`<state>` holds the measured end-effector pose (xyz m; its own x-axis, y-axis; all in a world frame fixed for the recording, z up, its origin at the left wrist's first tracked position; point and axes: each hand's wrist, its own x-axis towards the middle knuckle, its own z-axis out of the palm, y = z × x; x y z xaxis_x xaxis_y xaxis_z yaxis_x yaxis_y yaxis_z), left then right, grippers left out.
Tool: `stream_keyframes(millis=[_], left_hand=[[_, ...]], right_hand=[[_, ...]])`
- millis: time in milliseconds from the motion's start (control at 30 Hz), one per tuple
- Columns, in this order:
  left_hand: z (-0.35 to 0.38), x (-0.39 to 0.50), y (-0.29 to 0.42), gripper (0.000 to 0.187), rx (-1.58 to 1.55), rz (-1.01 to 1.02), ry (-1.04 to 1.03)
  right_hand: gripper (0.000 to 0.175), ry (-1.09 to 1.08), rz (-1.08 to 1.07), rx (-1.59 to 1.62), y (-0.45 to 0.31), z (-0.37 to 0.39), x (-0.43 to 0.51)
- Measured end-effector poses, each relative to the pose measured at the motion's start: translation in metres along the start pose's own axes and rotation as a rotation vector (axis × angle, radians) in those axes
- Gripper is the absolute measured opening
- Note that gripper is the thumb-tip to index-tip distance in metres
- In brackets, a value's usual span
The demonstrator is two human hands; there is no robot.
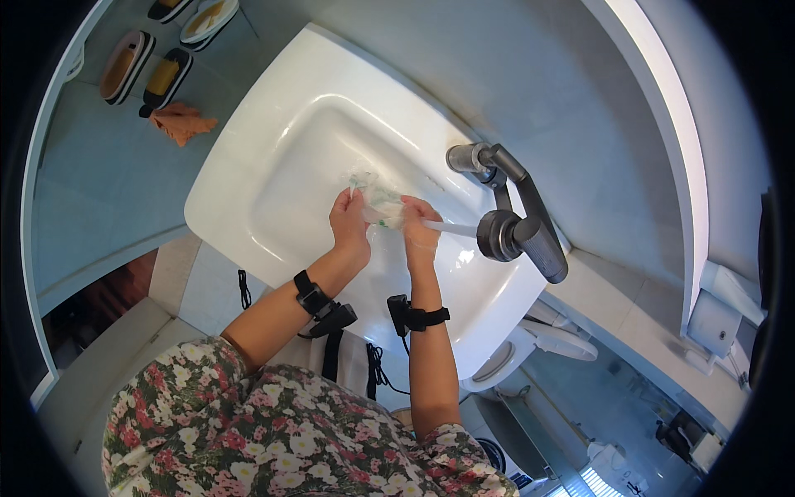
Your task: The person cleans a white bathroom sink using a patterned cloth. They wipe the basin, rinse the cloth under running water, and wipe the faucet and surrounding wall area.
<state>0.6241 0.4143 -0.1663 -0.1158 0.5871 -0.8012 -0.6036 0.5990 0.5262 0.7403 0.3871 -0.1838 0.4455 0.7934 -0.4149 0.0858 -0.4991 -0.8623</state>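
Observation:
Over the bowl of a white washbasin (298, 143), my left hand (349, 225) and my right hand (422, 231) grip the two sides of a thin, wet, pale translucent piece with green marks (382, 202), perhaps a plastic bag or a cloth. My left hand pinches it with the thumb on top. Water runs from a dark grey swivel tap (500, 235) onto my right hand and wrist. The tap's arm bends out from its base at the basin's right rim. Each wrist bears a black strap with a small device.
Soap dishes or brush-like items (166, 77) hang on the wall at upper left, with an orange cloth (181, 122) beside them. A toilet (497, 360) stands below right of the basin. Black cables (379, 366) hang near my forearms. A white curved frame edge (664, 112) runs at right.

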Motion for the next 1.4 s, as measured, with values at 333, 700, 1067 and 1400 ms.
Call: stream_keyframes(millis=[333, 700, 1067, 1400], left_hand=[[0.010, -0.076, 0.008, 0.029, -0.052, -0.172, -0.414], [0.004, 0.018, -0.020, 0.053, 0.224, -0.264, -0.258], [-0.015, -0.001, -0.033, 0.038, 0.262, -0.195, -0.345], [-0.001, -0.052, -0.007, 0.047, 0.197, -0.029, -0.522]], right_hand=[[0.027, -0.164, -0.216, 0.198, 0.097, 0.033, 0.010], [0.047, 0.213, 0.025, 0.425, 0.015, 0.032, -0.012], [0.036, 0.139, 0.025, -0.579, 0.030, 0.010, 0.028], [0.059, -0.336, 0.479, 1.174, 0.052, 0.010, 0.008]])
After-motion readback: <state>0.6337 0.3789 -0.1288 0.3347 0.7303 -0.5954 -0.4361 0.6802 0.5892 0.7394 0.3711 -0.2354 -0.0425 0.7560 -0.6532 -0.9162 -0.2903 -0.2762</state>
